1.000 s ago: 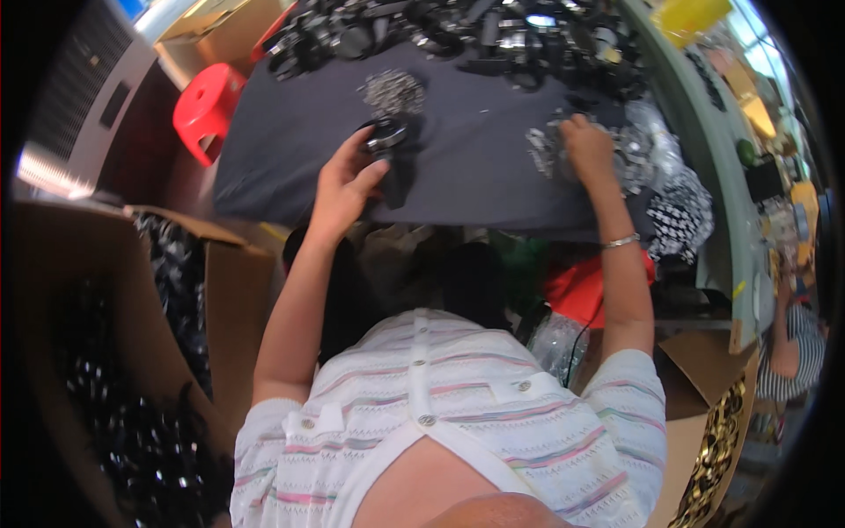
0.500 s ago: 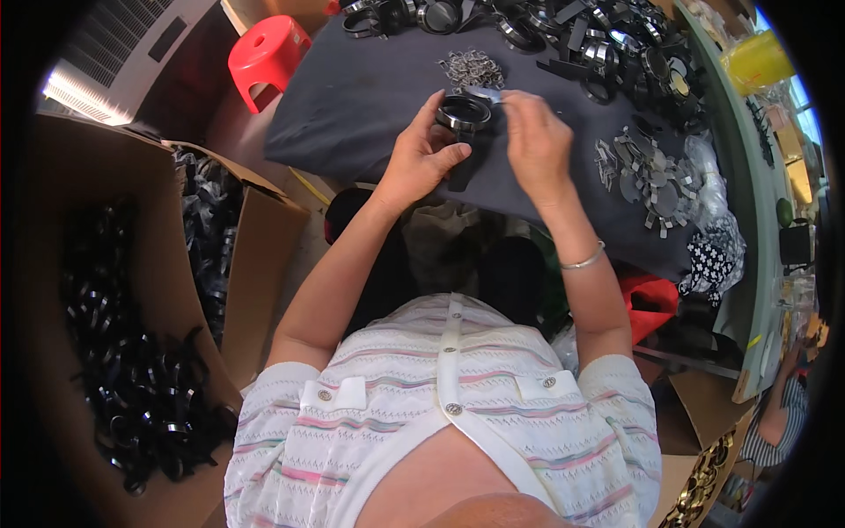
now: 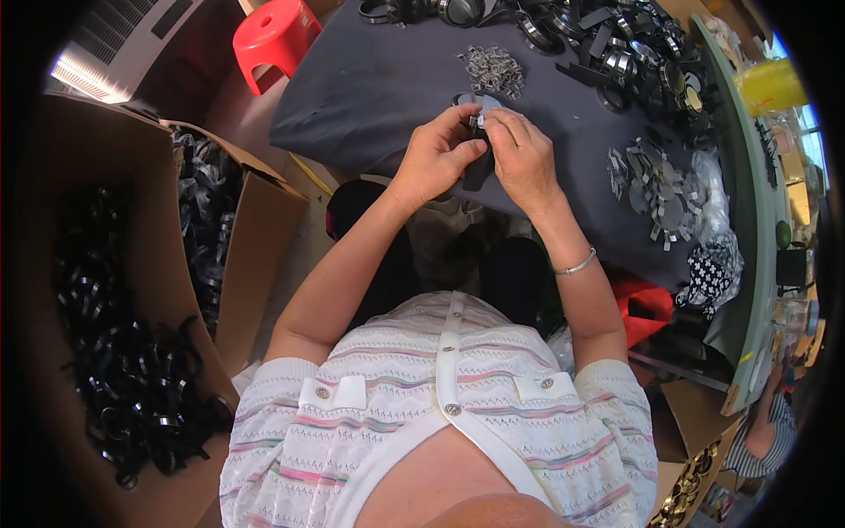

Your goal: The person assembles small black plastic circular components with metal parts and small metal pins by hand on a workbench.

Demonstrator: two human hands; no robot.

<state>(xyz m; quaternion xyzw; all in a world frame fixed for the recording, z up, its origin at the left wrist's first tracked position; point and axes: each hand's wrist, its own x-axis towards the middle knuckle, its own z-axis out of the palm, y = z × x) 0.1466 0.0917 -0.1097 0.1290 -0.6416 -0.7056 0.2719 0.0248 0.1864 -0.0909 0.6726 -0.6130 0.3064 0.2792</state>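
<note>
Over the dark cloth, my left hand grips a black-strapped watch; its strap hangs down between my hands. My right hand is closed, its fingertips pinching a thin grey disc at the watch face. My fingers hide most of the watch case. Just beyond my hands lies a small heap of silver metal pieces. To the right is a spread of flat grey discs with tabs, like the one in my fingers.
A pile of black watches covers the table's far right. Cardboard boxes of black watches stand at my left, beyond them a red stool. A clear plastic bag lies at the table's right edge. Another person's striped sleeve shows far right.
My right hand has brought the grey disc left onto the watch, and both hands now meet there. The watch face, visible before, is mostly covered. The view has shifted slightly.
</note>
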